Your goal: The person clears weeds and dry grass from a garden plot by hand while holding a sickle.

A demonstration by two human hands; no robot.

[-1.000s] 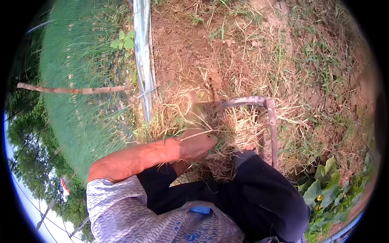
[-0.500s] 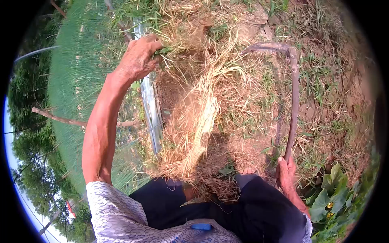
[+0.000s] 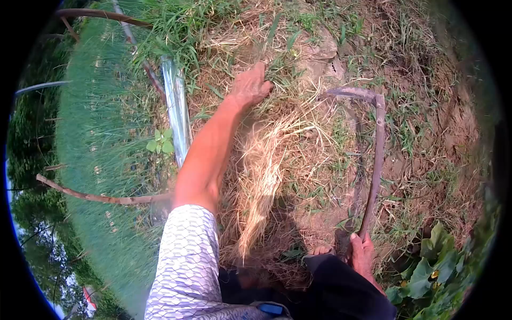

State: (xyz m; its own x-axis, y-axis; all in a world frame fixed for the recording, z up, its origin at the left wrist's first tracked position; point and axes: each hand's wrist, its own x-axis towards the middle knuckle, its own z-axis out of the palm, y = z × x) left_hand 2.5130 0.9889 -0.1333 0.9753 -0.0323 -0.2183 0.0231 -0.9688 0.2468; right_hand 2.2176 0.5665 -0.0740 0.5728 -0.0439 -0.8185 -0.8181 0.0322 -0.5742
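Observation:
My left hand reaches far forward to the grassy ground, its fingers curled down among green blades and dry stalks; what they grip, if anything, is too small to tell. At the lower right, my right hand is wrapped round the wooden handle of a sickle. The sickle's curved blade points left, above the ground. Between my arms a long heap of dry straw lies on the soil, its lower end near my legs.
A rolled strip of clear plastic film runs along the left, beside a green netted area. A bent stick juts over it. Large-leaved plants grow at the lower right. Green grass stands at the top.
My left hand has moved right from above the plastic film to the grass, and the clump by its fingers is no longer seen there. My right hand still holds the sickle, now slightly lower.

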